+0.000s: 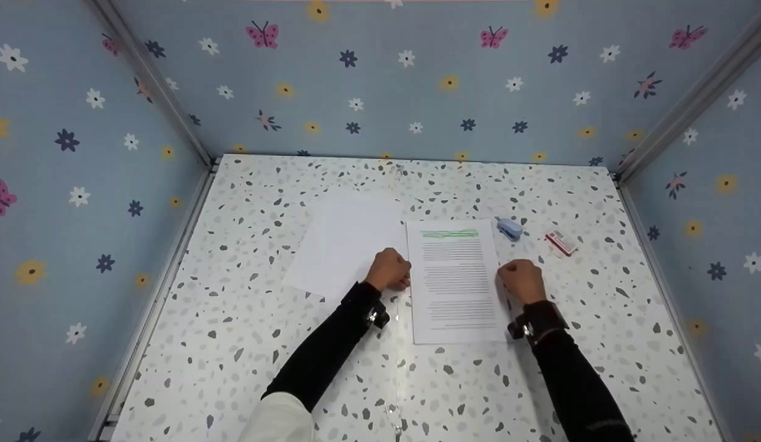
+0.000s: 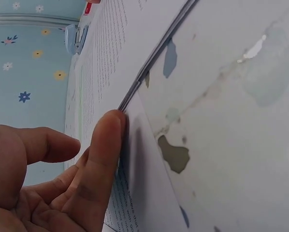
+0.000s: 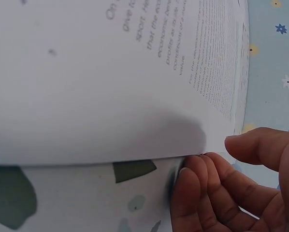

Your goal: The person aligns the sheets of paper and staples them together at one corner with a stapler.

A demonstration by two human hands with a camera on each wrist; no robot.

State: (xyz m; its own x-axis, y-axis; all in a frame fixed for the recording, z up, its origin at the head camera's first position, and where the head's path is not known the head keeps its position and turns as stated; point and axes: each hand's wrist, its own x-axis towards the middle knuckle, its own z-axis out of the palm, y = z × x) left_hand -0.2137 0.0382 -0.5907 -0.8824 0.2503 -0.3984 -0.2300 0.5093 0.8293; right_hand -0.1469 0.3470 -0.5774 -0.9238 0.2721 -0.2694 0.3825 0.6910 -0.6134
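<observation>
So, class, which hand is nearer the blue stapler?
Right: the right hand is close, on the person's side of the stapler; the left hand is farther, across the printed page.

The bench has a white top flecked with grey chips of many sizes, and a thin line runs across it toward its back edge. Directly on it lie white paper, set askew left of the middle, and just right of that a printed stack with green marking across its top. Beyond the stack's upper right are a blue stapler and a red-and-white box, apart from each other.
</observation>
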